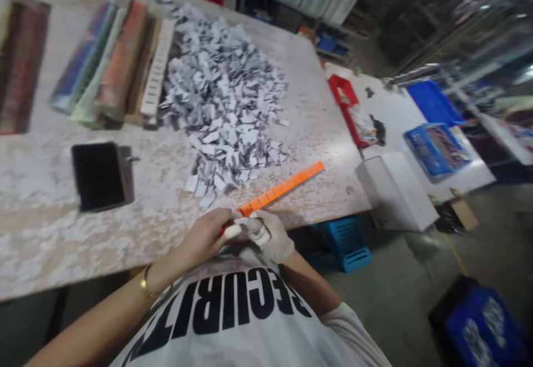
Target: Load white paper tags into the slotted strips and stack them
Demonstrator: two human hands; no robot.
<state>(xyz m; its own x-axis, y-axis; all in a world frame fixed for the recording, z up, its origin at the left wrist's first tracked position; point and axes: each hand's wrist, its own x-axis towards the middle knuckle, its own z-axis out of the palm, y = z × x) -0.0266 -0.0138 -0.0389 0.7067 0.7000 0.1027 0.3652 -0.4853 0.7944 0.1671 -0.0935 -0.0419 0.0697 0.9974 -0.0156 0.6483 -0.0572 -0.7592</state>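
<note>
1. A firm pinch close to the end of the orange strip (281, 189) keeps it steady, so the fingers (259, 232) should press evenly.
2. The bare left hand (204, 237) and the gloved right hand (275, 245) both hold the near end of strip, with fingers almost shut.
3. The strip points away from the fingers, over the bench (62, 234), with its free end near a pile of white paper pieces (225, 100).
</note>
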